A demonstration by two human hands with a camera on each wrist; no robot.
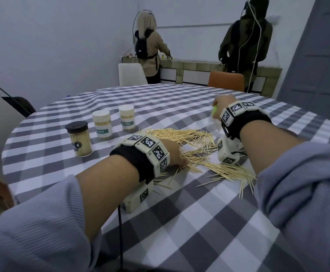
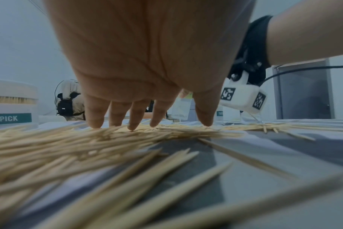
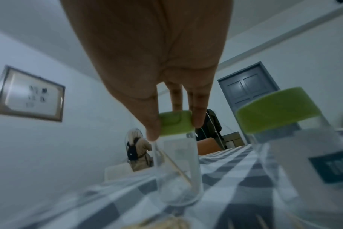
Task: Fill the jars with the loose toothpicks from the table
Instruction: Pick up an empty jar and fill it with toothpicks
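Observation:
Loose toothpicks (image 1: 195, 146) lie scattered across the checked tablecloth (image 1: 199, 222). My left hand (image 1: 175, 154) rests on the near side of the pile. In the left wrist view its fingertips (image 2: 132, 126) are spread and fairly straight, touching the toothpicks (image 2: 88, 147). My right hand (image 1: 220, 107) is beyond the pile. Its thumb and fingers (image 3: 198, 119) pinch the green lid (image 3: 175, 123) of a clear jar (image 3: 178, 170), which stands on the cloth with one or two toothpicks inside. A second green-lidded jar (image 3: 303, 155) stands just to its right.
A black-lidded jar (image 1: 79, 140) and two white-lidded jars (image 1: 102, 124) (image 1: 127, 118), all packed with toothpicks, stand left of the pile. Chairs (image 1: 131, 74) (image 1: 227, 80) are at the far table edge. Two people stand at a counter (image 1: 199, 69) behind.

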